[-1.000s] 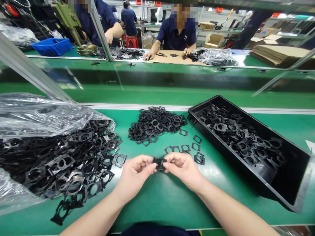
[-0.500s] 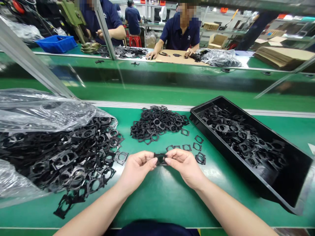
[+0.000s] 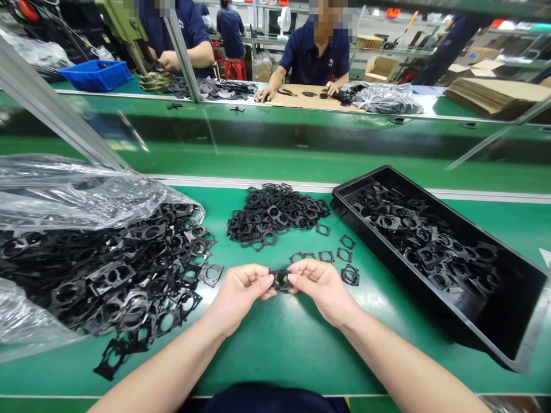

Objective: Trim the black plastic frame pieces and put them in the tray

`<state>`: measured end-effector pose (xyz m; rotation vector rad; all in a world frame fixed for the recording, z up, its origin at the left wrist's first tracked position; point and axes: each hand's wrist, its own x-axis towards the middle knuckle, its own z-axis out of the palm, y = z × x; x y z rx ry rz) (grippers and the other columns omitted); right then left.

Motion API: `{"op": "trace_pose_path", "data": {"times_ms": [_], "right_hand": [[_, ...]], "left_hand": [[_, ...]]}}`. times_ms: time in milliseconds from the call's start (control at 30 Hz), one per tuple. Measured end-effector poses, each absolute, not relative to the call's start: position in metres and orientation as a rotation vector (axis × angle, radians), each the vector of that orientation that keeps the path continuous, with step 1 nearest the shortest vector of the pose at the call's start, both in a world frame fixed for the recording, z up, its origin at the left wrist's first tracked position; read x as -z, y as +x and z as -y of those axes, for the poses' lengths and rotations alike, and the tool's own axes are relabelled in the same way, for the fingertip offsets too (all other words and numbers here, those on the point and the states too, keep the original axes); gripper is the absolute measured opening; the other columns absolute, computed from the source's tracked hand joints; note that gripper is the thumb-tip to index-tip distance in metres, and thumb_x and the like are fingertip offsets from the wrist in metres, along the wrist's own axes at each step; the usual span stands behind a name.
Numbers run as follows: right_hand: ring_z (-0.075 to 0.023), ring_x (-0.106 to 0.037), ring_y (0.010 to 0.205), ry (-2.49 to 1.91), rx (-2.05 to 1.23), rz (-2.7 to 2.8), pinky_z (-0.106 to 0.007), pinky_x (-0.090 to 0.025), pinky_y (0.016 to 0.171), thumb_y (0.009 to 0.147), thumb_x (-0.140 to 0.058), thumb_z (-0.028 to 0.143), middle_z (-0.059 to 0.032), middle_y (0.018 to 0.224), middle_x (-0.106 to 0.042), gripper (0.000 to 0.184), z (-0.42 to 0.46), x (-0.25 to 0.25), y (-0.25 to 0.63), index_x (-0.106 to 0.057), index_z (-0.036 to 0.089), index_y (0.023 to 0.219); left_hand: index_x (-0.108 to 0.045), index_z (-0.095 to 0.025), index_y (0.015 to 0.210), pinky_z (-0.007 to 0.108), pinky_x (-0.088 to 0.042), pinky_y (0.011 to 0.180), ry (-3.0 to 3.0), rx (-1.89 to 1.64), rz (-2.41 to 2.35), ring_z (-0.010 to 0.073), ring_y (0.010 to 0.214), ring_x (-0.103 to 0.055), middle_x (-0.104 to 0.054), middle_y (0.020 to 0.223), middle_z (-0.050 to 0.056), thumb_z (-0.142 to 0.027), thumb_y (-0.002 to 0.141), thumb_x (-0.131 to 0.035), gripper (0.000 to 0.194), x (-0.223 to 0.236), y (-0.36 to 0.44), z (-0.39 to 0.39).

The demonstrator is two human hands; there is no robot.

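Observation:
Between my two hands is a small black plastic frame (image 3: 281, 279) with a round opening, held just above the green table (image 3: 275, 355). My left hand (image 3: 246, 289) pinches its left end between thumb and fingers. The right end is pinched the same way by my right hand (image 3: 321, 287). Whether a second part is stacked on the frame I cannot tell. Several loose thin black frames (image 3: 344, 254) lie just beyond and beside my right hand. Further back is a heap of similar frames (image 3: 278, 215).
Many black frames (image 3: 129, 275) spill from a clear plastic bag (image 3: 86, 195) on the left. A deep black bin (image 3: 400, 258), partly filled with frames, stands at an angle on the right. Across a divider, co-workers (image 3: 316, 51) sit at another bench with a blue tray (image 3: 97, 74).
Both hands stay almost in place on the black frame, which looks tilted slightly differently. Across the divider, a co-worker's hand has shifted a little.

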<state>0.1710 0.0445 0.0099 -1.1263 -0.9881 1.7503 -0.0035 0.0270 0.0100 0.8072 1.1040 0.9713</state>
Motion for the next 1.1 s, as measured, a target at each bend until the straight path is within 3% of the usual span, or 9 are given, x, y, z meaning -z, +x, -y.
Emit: {"op": "trace_pose_path", "data": {"times_ms": [567,700,1100], "right_hand": [[-0.0082,-0.058,0.052,-1.026,-1.961,0.806,-0.019,-0.049,0.053,0.061,-0.083,0.026,-0.0046,0.067,-0.070,0.026,-0.0452,-0.0101,0.1750,-0.071,0.011,0.079],[-0.0083,-0.059,0.053,-1.011,-2.014,0.825,-0.021,-0.051,0.054,0.065,-0.081,0.029,-0.0032,0.067,-0.068,0.024,-0.0451,-0.0105,0.1760,-0.071,0.011,0.077],[-0.0060,-0.052,0.046,-0.965,-2.037,0.847,-0.018,-0.043,0.046,0.064,-0.082,0.029,-0.0006,0.060,-0.063,0.025,-0.0462,-0.0094,0.1771,-0.068,0.011,0.075]], "left_hand": [[-0.069,-0.011,0.072,0.018,-0.041,0.056,0.737,-1.008,-1.009,0.0083,0.058,-0.055,-0.065,0.062,0.002,-0.031,0.070,-0.076,0.021,-0.0105,0.0004,-0.0256],[-0.068,-0.012,0.072,0.018,-0.041,0.056,0.770,-1.042,-1.004,0.0076,0.058,-0.054,-0.064,0.061,0.001,-0.030,0.071,-0.075,0.020,-0.0118,-0.0006,-0.0241],[-0.066,-0.012,0.073,0.018,-0.042,0.055,0.813,-1.021,-1.016,0.0078,0.057,-0.055,-0.063,0.062,0.000,-0.030,0.072,-0.073,0.019,-0.0081,-0.0009,-0.0258]]}}
